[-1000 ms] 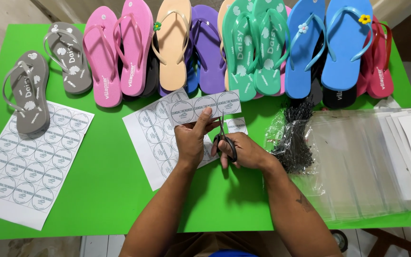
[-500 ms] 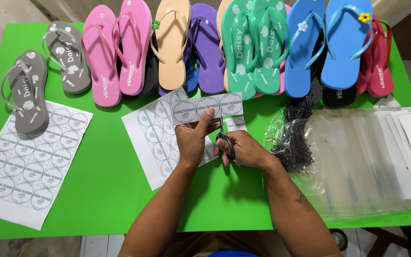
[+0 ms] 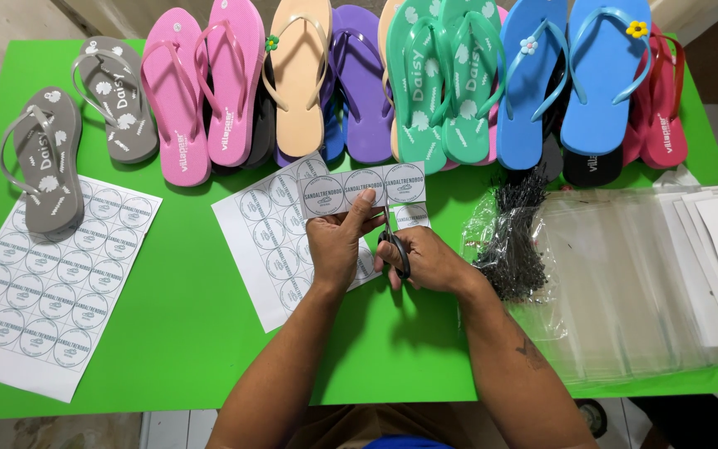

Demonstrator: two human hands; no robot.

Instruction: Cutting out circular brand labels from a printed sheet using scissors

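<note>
Two bare hands met above the green table (image 3: 176,333): the right hand (image 3: 425,259) gripped black-handled scissors (image 3: 394,246), the left hand (image 3: 338,243) pinched a white paper strip of three round printed labels (image 3: 365,187), lifted over the partly cut label sheet (image 3: 271,241). Blades, seemingly, sat further into the strip than before. Beyond lay coloured flip-flops (image 3: 359,83).
</note>
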